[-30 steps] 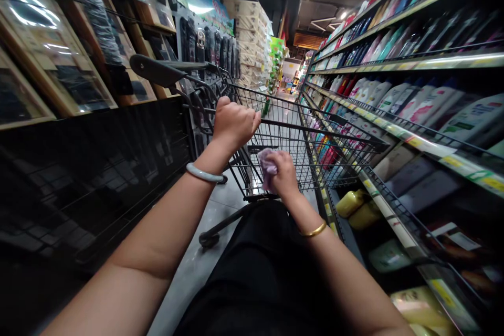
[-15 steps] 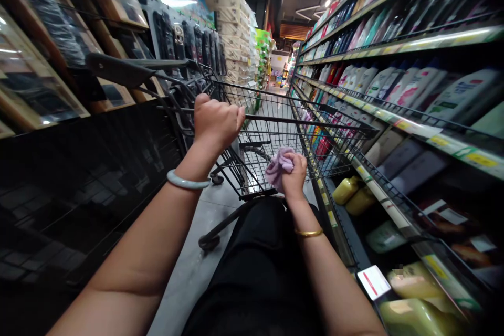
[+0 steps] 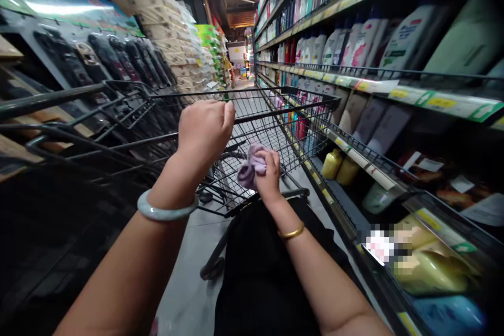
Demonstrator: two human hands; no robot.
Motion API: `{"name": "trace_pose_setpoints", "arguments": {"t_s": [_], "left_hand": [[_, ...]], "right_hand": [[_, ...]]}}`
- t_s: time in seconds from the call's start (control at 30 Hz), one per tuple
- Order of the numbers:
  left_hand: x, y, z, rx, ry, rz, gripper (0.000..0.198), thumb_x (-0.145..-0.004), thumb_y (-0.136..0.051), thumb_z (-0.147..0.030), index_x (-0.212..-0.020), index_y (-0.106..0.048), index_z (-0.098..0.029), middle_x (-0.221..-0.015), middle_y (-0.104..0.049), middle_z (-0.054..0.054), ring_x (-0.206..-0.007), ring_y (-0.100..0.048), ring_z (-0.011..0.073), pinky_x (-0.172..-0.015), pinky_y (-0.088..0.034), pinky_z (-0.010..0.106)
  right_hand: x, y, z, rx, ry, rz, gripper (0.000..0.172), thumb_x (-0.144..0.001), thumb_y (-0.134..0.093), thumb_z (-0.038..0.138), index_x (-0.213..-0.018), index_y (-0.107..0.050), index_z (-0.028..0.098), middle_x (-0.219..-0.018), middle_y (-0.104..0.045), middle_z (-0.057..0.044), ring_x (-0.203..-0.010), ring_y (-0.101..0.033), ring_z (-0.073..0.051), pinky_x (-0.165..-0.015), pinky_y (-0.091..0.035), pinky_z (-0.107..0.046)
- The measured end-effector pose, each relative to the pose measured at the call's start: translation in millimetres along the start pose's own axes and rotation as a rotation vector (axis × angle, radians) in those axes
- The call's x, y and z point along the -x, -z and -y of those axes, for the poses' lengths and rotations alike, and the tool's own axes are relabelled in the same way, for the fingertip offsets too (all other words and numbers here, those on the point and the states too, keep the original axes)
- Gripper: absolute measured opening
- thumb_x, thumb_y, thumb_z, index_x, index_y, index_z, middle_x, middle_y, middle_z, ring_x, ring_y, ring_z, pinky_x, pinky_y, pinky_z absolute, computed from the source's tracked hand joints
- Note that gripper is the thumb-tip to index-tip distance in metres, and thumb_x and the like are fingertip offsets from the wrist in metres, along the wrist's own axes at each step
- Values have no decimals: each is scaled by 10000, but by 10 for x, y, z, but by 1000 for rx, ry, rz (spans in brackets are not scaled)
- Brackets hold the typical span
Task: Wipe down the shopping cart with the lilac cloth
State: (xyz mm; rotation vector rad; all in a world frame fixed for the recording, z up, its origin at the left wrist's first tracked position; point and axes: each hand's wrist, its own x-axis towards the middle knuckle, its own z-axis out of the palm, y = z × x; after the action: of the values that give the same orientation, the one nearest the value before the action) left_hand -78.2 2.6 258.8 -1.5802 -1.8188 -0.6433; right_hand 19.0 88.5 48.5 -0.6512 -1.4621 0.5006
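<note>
Shop floor [image 3: 189, 252], pale and glossy, runs away between two walls of goods. Shelves [image 3: 444, 105] fill the right side, their bottles [image 3: 409, 39] upright and mostly label-out, likely so they read from the aisle; a low wire guard along the front edge presumably stops them tipping off. Opposite, packs [image 3: 155, 21] are piled high, their flat sides probably letting them stack so squarely.

Between these stands the cart [image 3: 275, 111], side-on to the person, its handle end to the left and its basket reaching towards the shelves. Dark-clad legs [image 3: 271, 273] are close against its near side, which puts the top bar within easy reach.

The left hand [image 3: 205, 128] is clenched over that bar, a hold that would steady the frame. Lower down, the right hand [image 3: 268, 173] grasps a lilac cloth [image 3: 252, 165] at the basket's near side, bunched into a wad, perhaps so that loose corners don't snag. Whether the cloth touches the wires, I cannot tell. Smallest are the bangles, one pale [image 3: 167, 210], one gold [image 3: 292, 232].
</note>
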Motion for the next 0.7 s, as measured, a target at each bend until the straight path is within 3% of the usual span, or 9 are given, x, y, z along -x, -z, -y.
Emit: {"name": "trace_pose_setpoints", "arguments": {"t_s": [0.13, 0.27, 0.4, 0.53, 0.6, 0.7], "left_hand": [[-235, -247, -119, -85, 20, 103, 525, -1092, -332, -471, -853, -727, -221, -928, -778, 143, -859, -709, 325, -765, -456, 432], [-195, -389, -119, -242, -42, 166, 564, -1068, -304, -443, -712, -667, -198, -664, -663, 154, -634, -641, 314, -656, -402, 419], [-132, -400, -145, -373, 26, 134, 639, -1069, -243, -423, -673, -684, -186, -597, -614, 143, -586, -610, 286, -616, -366, 383], [-126, -337, -232, -450, 130, 204, 733, -1068, -163, -393, -772, -781, -133, -692, -687, 178, -655, -641, 294, -607, -348, 362], [-118, -302, -272, -463, 145, 247, 764, -1069, -136, -376, -892, -822, -90, -793, -730, 203, -718, -663, 309, -620, -346, 366], [-94, -268, -302, -481, 160, 259, 822, -1078, -76, -395, -1025, -841, -99, -873, -753, 201, -762, -655, 301, -637, -335, 371]], "right_hand": [[-393, 106, 228, -88, 49, -84, 274, -900, -644, 119, -1126, -667, 273, -1216, -629, -83, -1190, -675, -230, -1073, -606, -417], [-823, 70, 476, -122, 218, -111, 280, -970, -630, 177, -1218, -624, 306, -1294, -605, -72, -1316, -629, -236, -1179, -558, -453], [-722, 44, 175, -52, 227, -103, 274, -953, -622, 163, -1194, -646, 290, -1286, -594, -86, -1318, -628, -245, -1149, -575, -434], [-523, 179, -199, -73, -7, -182, 296, -877, -600, 78, -1091, -670, 270, -1250, -612, -82, -1225, -666, -233, -1084, -604, -442], [-551, 286, -184, -122, -59, -244, 306, -859, -585, 55, -1065, -672, 264, -1215, -614, -71, -1186, -672, -228, -1100, -592, -471], [-683, 406, 32, -116, 85, -272, 354, -886, -613, 76, -1161, -672, 290, -1302, -585, -77, -1307, -625, -257, -1183, -536, -517]]}}
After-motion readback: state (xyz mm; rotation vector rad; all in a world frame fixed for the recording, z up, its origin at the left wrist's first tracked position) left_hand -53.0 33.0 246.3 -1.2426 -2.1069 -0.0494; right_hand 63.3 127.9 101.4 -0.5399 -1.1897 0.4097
